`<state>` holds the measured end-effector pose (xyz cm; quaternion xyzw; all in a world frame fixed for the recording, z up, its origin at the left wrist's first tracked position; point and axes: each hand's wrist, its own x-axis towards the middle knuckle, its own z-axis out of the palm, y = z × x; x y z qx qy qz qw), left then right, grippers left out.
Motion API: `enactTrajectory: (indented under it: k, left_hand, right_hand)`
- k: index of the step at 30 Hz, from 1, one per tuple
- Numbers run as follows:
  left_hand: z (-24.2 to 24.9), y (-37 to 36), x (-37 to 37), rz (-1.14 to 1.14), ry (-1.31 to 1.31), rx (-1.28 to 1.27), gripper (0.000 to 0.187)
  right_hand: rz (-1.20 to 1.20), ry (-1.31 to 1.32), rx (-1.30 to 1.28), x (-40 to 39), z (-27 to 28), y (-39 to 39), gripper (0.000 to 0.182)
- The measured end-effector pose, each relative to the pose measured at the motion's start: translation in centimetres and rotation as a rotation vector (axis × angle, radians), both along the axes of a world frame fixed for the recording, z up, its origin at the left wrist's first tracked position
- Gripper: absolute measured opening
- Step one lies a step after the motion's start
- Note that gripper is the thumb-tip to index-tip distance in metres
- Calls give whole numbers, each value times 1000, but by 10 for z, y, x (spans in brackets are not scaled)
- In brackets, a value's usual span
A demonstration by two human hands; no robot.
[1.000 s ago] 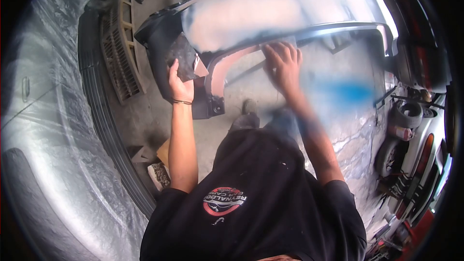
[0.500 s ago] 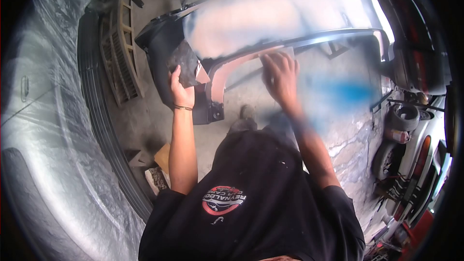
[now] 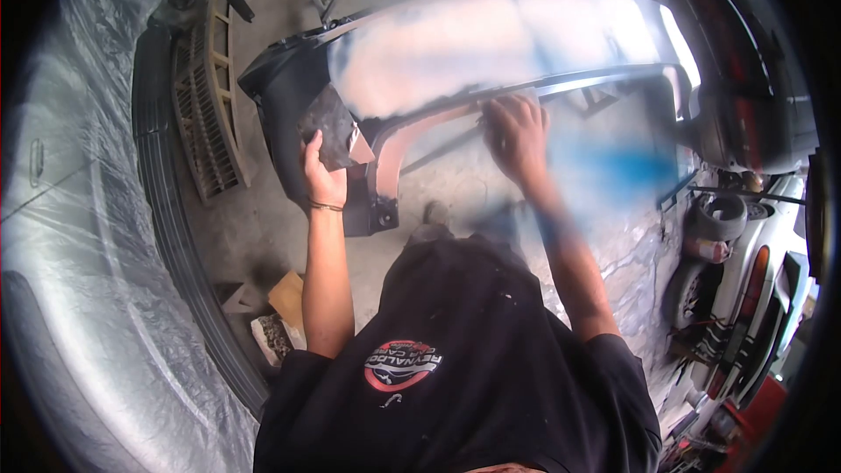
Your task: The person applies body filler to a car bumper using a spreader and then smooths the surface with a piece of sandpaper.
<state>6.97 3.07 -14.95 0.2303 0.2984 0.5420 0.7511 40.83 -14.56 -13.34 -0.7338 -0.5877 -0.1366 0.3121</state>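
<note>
A car bumper (image 3: 420,52) stretches across the view, with a smooth pale, partly pinkish face, black end and pink-edged cutout. My left hand (image 3: 325,177) is at its black left end, closed with the thumb over a crumpled dark sheet (image 3: 328,127). A folded corner of that sheet shows a pinkish side, like sandpaper. My right hand (image 3: 519,136) is at the bumper's lower edge, above the cutout, with its fingers curled together. What lies under those fingers is hidden. Haze blurs the upper and right parts of the view.
A plastic-covered car (image 3: 79,210) runs along the left, beside a long dark ribbed strip (image 3: 166,175). A slatted grille (image 3: 201,114) lies on the floor. At right are loose wheels (image 3: 723,215), a white car part (image 3: 745,271) and a dark car rear (image 3: 745,105).
My right hand has shifted slightly along the bumper edge, its fingers more curled. My left hand keeps hold of the sheet. The whole view has tilted a little.
</note>
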Motion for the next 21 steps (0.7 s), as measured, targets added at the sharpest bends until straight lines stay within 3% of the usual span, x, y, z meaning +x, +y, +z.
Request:
enactTrajectory:
  k: [8,9,16,18,20,21]
  left_hand:
    - [11,-5,5,67,-2,-43,41]
    - [10,-6,4,58,-6,-57,41]
    - [3,-4,1,6,-57,-107,40]
    - [9,-7,1,26,2,-42,42]
    - [2,-5,0,-7,-100,-100,47]
    - [10,-13,6,16,104,-38,48]
  right_hand:
    - [-11,-18,-41,-6,-1,-7,37]
    - [-27,22,-192,-10,2,-14,39]
    - [29,58,-27,-16,17,-1,43]
    - [7,71,-109,-16,14,-1,42]
    - [-48,92,-313,-14,9,-17,36]
    - [-113,174,-454,-15,19,-27,32]
